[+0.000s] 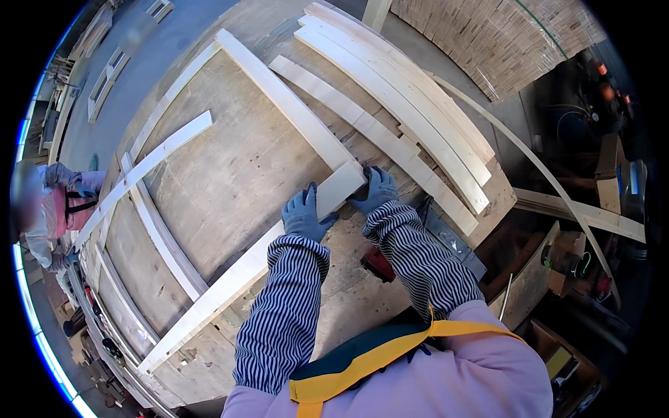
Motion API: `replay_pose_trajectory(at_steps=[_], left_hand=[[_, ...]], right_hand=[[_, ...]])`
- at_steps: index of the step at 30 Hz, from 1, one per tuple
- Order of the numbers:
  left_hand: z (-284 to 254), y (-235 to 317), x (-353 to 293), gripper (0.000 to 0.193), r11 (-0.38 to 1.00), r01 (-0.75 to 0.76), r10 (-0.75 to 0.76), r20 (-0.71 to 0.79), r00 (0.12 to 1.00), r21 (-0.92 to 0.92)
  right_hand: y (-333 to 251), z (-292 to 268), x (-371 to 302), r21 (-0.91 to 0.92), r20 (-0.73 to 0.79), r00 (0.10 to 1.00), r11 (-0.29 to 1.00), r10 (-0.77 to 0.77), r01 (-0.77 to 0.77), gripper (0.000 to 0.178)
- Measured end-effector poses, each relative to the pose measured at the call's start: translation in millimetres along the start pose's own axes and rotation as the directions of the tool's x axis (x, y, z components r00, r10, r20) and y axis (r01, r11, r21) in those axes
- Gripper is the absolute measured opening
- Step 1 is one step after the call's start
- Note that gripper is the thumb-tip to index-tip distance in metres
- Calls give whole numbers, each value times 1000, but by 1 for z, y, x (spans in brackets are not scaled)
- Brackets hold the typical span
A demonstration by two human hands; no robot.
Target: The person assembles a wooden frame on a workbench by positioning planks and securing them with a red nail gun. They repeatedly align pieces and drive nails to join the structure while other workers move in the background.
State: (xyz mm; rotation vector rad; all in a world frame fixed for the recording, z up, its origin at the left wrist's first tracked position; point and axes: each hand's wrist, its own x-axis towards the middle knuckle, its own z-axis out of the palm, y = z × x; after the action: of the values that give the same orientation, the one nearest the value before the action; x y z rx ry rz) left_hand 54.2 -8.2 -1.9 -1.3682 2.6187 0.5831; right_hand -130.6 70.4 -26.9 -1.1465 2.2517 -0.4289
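On a plywood-topped workbench (261,157), pale wooden boards are laid out as a frame. My left hand (304,216), in a blue-grey glove, is closed over the near board (237,268) close to its right end. My right hand (376,189), gloved the same way, grips that board's end at the corner. There the near board meets a long side board (286,101) running away from me. The fingertips of my right hand are partly hidden. Below my right forearm lies a red tool (378,265), mostly covered by the sleeve.
Loose boards (397,97) lie to the right, beside a long narrow strip (376,136). A grey metal object (453,244) sits at the bench's right edge. At the left, a co-worker (59,202) stands by another board (150,164). Stacked timber (488,42) stands beyond.
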Motion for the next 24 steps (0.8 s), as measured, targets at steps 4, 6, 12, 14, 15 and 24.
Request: replay_pose_trajectory(at_steps=[4,6,12,14,15,24], left_hand=[[4,2,12,90,1000,23,-21,65,998,-21],[6,-3,6,88,999,-10,10,-15,1000,-43],[24,-7,-2,85,999,-22,16,-182,983,-33],[18,0,5,84,997,-35,25,-141,990,-67],[15,-3,4,86,997,1,-6,-57,998,-82],[90,-13,10,53,977,82,-155,-396,905,-195]], right_hand=[[20,13,8,27,-69,997,999,-35,37,89],[21,18,11,23,-61,997,999,-39,41,87],[31,29,14,87,-119,981,983,-150,161,87],[61,37,19,162,-228,920,919,-320,360,98],[47,22,13,212,-189,925,906,-330,367,97],[33,14,13,166,-75,928,914,-364,371,60]])
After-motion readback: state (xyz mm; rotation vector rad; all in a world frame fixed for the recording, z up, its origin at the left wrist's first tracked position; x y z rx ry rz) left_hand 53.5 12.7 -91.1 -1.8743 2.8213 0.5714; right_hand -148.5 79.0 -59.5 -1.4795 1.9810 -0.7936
